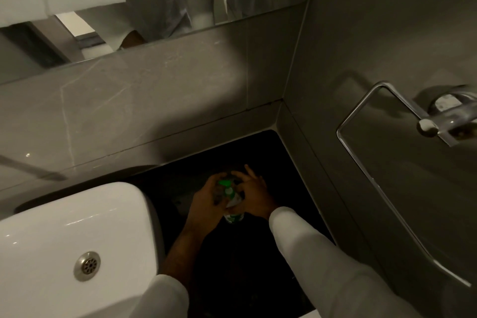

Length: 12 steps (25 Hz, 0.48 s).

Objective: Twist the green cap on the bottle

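Both hands, the left hand and right hand, had their grip clamped round a green-capped bottle held low over the dark tabletop beside the basin, where dim light and crowded fingers could have let it slip.

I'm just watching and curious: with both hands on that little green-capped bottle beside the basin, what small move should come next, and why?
Probably a short twist of the cap. The left hand grips the bottle around its body, while the right hand curls over the green cap, a hold suited to turning. The bottle sits low over the dark counter by the white basin. The dim light hides whether the cap is already loose.
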Tool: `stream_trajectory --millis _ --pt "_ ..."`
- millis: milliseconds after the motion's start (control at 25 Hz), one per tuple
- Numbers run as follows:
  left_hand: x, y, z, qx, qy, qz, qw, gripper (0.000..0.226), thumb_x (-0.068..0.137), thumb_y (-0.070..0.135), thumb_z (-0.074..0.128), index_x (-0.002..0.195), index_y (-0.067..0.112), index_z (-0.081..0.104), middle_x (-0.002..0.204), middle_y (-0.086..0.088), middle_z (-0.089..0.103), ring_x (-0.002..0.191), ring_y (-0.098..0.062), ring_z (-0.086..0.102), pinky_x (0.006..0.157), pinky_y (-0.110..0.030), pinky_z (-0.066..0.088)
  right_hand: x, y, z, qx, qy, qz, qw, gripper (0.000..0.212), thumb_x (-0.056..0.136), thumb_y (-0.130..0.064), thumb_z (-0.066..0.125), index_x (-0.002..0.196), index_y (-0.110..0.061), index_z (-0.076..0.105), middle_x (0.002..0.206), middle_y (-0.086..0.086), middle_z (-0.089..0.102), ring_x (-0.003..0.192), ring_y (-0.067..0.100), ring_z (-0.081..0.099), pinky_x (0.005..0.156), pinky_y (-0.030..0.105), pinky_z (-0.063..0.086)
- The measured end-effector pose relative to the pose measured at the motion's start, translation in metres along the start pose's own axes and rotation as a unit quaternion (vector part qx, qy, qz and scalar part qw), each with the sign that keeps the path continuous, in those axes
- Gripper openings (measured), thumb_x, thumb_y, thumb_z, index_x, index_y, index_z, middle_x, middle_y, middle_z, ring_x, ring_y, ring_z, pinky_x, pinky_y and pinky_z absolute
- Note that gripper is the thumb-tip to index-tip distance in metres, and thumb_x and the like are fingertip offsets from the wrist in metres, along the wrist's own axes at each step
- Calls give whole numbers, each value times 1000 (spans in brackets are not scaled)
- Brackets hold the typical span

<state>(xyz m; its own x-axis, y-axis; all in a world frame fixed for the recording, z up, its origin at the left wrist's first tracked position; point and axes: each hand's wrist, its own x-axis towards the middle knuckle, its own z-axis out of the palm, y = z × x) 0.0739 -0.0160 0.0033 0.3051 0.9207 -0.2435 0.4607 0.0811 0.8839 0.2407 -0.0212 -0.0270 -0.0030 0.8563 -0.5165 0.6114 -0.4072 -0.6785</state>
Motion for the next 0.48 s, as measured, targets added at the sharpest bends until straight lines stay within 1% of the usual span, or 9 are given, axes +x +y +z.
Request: stream_trajectory --millis 40,80,120,160,240,320,400,440,480 --pt "0 -1 0 -36 -26 -2 999 85 77 14 79 146 21 31 119 16 58 112 -9 63 85 -10 50 0 1 -2 -1 -3 0 1000 104 58 -35 91 147 -32 38 167 5 2 150 41 8 121 50 18" --pt "0 -2 0 -69 -33 -15 997 105 72 24 83 152 23 14 126 17 54 115 -6 61 91 -14 50 2 2 -2 -12 -6 -5 1000 100 61 -34 90 147 -31 39 167 5 3 150 40 7 122 51 16" --pt "-1 -1 1 -79 -21 -32 996 114 69 29 86 153 25 8 128 15 54 115 -5 61 91 -17 51 3 2 -1 -30 -8 -13 999 97 62 -34 88 146 -31 40 166 5 6 150 40 6 122 54 15" --pt "-2 1 3 -61 8 -43 997 110 69 28 87 151 24 14 126 11 57 112 -7 62 88 -16 51 3 1 0 -35 -8 -14 999 96 61 -36 87 145 -32 41 166 4 8 150 40 5 122 57 15" --pt "-2 7 3 3 42 -39 998 87 76 17 82 145 18 28 120 4 60 108 -13 64 77 -4 47 3 -1 3 0 -3 4 1000 107 52 -43 89 146 -37 38 166 1 5 150 43 4 121 58 17" --pt "-2 11 1 15 15 -9 1000 83 79 20 74 147 16 28 125 6 57 110 -4 59 78 2 43 3 0 2 8 3 5 1000 111 52 -43 92 146 -39 35 167 0 2 150 43 4 122 56 15" --pt "-2 7 -1 -26 -1 -7 1000 82 72 31 75 143 25 34 127 16 54 108 8 58 82 -4 46 3 3 1 6 2 9 1000 110 53 -42 92 146 -41 34 167 0 2 150 44 3 122 56 14" --pt "-2 4 0 -32 16 -19 999 69 70 31 80 130 33 45 120 17 58 104 5 62 80 -10 50 3 4 1 6 5 16 1000 109 53 -42 92 146 -42 35 167 -1 1 150 45 2 121 57 14" --pt "-2 4 0 -14 35 -32 999 53 69 31 85 110 40 53 108 13 64 95 -2 66 75 -17 54 4 4 2 2 7 16 1000 108 52 -42 92 145 -42 36 167 -2 1 149 46 2 121 57 15"
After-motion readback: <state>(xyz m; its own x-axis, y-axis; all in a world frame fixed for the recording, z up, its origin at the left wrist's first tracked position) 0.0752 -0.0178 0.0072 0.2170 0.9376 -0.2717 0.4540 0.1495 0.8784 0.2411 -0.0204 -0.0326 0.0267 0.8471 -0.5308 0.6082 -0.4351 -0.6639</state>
